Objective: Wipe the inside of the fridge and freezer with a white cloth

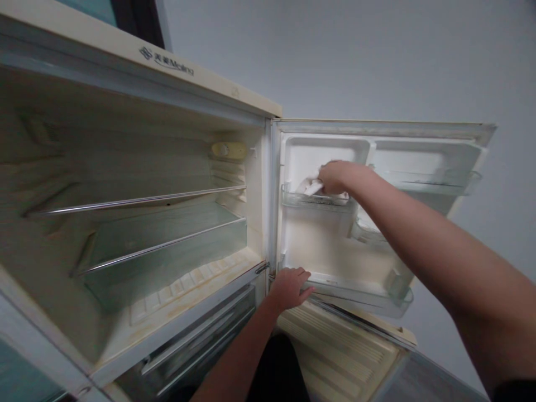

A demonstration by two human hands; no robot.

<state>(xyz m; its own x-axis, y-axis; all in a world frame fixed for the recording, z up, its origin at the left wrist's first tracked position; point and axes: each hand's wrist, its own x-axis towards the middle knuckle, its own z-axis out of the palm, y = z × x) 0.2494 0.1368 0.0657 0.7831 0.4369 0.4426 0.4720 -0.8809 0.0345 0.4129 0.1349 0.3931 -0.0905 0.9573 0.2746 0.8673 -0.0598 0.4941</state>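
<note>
My right hand reaches into the upper-left door bin of the fridge door, its fingers closed on a white cloth that looks crumpled. Whether it is fabric or paper I cannot tell for sure. Lower down, my left hand is at the hinge-side end of the bottom door bin. Its fingers are stretched out with the thumb apart, and it seems to rest on the bin's edge.
The open fridge compartment on the left has a glass shelf and a clear drawer. Below, the lower door also stands open. More bins line the upper door's right side. A plain wall stands behind.
</note>
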